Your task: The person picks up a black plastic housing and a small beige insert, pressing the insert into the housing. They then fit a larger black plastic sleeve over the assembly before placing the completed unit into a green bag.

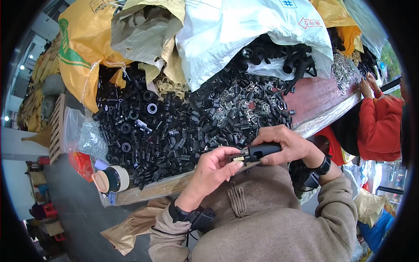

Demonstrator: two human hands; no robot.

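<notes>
Close to the table's near edge, my right hand (286, 146) grips a black tubular plastic housing (265, 151), lying nearly level and pointing left. At its left end my left hand (217, 167) pinches a small dark part with a cream strip (238, 159) between thumb and fingertips. The part meets the housing's open end; how deep it sits inside cannot be made out. Just beyond both hands spreads a pile of small black plastic parts (187, 135). Silvery metal clips (238, 102) lie mixed into its right side.
A white sack (244, 30) spills black tubes (301, 61) at the back. Yellow sacks (83, 30) stand far left. On the table's left corner are a cream-lidded jar (112, 179) and a clear bag of small metal pieces (91, 137). A person in a red sleeve (379, 126) works at right.
</notes>
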